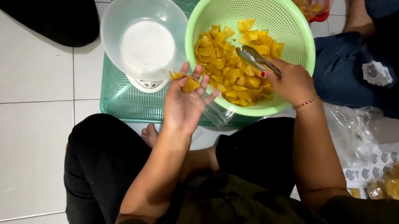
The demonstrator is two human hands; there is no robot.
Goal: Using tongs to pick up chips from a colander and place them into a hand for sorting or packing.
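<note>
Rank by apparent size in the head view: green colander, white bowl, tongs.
1. Green colander, largest.
2. White bowl, smaller, though similar distance makes this fair.
3. Tongs, smallest, held in the right hand.

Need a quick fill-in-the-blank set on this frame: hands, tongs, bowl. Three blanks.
1. The right hand holds metal ______ over the chips.
2. The chips lie in a ______ perforated basket.
3. The left hand, palm up, holds a few ______ beside the white bowl on the scale.

Missing words: tongs; green; chips
</note>
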